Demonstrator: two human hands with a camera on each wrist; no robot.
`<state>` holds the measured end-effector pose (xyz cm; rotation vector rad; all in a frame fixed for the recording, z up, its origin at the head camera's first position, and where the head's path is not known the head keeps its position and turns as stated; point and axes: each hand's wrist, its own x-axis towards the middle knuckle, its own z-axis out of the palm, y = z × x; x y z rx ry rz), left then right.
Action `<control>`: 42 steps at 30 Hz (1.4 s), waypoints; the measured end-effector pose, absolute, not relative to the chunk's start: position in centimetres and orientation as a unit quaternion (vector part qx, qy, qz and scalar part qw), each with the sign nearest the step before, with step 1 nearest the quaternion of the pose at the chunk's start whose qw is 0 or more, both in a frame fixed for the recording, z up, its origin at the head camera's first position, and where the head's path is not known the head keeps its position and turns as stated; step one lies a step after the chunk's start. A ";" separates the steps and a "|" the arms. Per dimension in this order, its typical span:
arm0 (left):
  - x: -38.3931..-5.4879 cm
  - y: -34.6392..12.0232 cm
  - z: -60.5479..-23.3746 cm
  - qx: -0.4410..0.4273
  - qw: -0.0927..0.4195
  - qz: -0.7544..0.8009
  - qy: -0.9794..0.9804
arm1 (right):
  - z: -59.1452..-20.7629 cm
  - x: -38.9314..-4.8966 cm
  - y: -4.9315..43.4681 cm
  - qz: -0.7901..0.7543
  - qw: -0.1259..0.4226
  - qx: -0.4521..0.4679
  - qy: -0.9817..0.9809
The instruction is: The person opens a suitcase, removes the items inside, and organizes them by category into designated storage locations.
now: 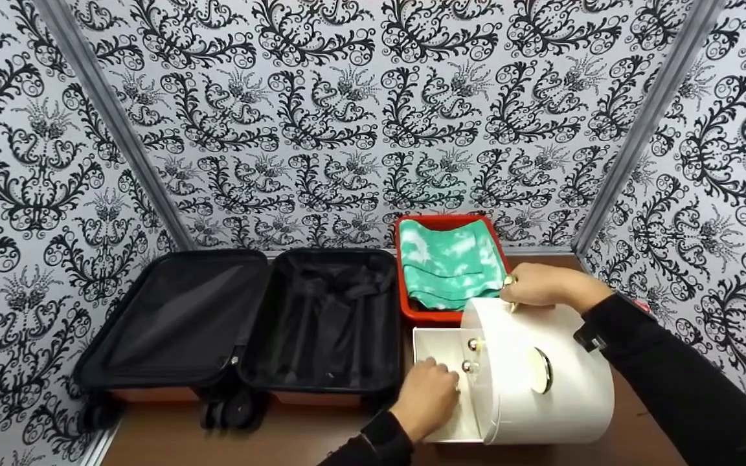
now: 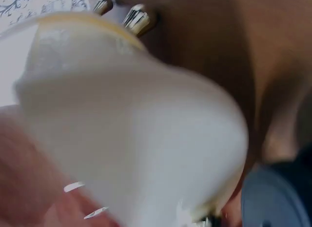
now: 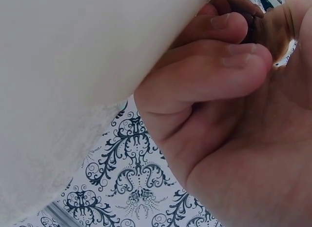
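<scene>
A white box with a rounded cover [image 1: 561,382] stands at the front right, with a clear panel and gold knobs [image 1: 467,367] on its left side. My right hand [image 1: 538,285] grips the gold handle [image 3: 278,34] on its top, fingers curled round it. A white drawer [image 1: 434,346] sticks out from the box's left side. Over the drawer my left hand [image 1: 428,398] has curled fingers and holds its outer part; the fingertips are hidden in the head view. In the left wrist view, a blurred white surface [image 2: 141,134] lies close against that hand.
A red bin [image 1: 434,316] with folded green-and-white cloth [image 1: 444,259] stands behind the box. On the left lies an opened black suitcase [image 1: 179,317], its two halves spread on the brown table [image 1: 179,433]. Patterned walls [image 1: 321,129] enclose the back and sides.
</scene>
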<state>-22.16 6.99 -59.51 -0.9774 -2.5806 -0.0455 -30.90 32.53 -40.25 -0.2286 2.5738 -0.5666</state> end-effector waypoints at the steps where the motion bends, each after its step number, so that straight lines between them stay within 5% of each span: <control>1: -22.4 6.6 -59.3 -0.347 0.212 -0.030 -0.913 | -40.3 -31.0 32.5 -0.207 0.244 -0.084 0.944; 9: -23.0 3.1 -58.2 -0.291 0.263 -0.146 -0.908 | -40.2 -30.9 32.7 -0.194 0.241 -0.088 0.947; 24: -19.9 3.2 -60.8 -0.209 0.279 -0.037 -0.937 | -40.2 -30.8 32.8 -0.195 0.232 -0.089 0.949; 42: -20.1 2.6 -62.7 -0.222 0.227 -0.098 -0.943 | -39.9 -30.9 32.6 -0.167 0.247 -0.096 0.950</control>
